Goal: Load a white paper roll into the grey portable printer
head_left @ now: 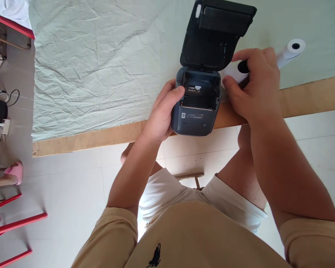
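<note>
A dark blue-grey label printer [194, 124] is held at the table's front edge, its black lid [205, 46] swung up and back. Inside, the paper bay shows a small printed sticker, and no roll sits in it. My left hand [164, 111] is closed around the printer's left side, thumb over the bay's rim. Just right of the printer, my right hand [261, 87] grips a white paper roll [231, 71] with a black core between thumb and fingers. Part of that roll is hidden by the hand. Beyond my knuckles lies a second white roll [300, 47], also with a dark core.
A wrinkled pale green cloth [100, 67] covers the table, with a bare wooden edge [86, 136] along the front. On the left floor are cables with a white plug strip [6, 126], red stool legs [19, 225] and another person's foot in a pink slipper [15, 172].
</note>
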The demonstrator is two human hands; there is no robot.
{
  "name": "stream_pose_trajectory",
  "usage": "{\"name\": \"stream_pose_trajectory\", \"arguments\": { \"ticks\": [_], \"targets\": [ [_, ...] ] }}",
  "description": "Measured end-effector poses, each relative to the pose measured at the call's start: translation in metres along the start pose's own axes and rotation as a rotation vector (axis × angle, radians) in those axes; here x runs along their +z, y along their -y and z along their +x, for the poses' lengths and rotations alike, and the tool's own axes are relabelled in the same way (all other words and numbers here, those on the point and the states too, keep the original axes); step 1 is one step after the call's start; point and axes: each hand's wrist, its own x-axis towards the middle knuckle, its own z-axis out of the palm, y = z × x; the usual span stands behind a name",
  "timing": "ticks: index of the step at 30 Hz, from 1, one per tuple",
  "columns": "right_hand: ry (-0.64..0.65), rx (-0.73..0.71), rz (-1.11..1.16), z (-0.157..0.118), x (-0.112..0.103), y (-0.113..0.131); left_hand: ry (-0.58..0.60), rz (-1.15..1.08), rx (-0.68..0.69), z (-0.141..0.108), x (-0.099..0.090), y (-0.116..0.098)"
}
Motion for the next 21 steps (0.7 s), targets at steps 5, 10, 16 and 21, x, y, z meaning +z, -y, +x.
{"name": "stream_pose_trajectory", "arguments": {
  "ticks": [5,10,16,21],
  "targets": [
    [0.095,0.032,0.071,-0.001,-0.002,0.001,0.004,0.022,-0.028,-0.001,-0.002,0.0],
    [0.063,0.059,0.063,0.0,-0.002,0.005,0.022,0.03,-0.002,0.0,-0.004,0.002],
    [0.086,0.039,-0.027,0.001,0.0,0.014,0.027,0.035,-0.003,0.002,-0.005,0.003],
    [0.094,0.116,-0.098,0.004,-0.001,0.02,0.028,0.046,-0.021,0.002,-0.006,0.002]
  ]
}}
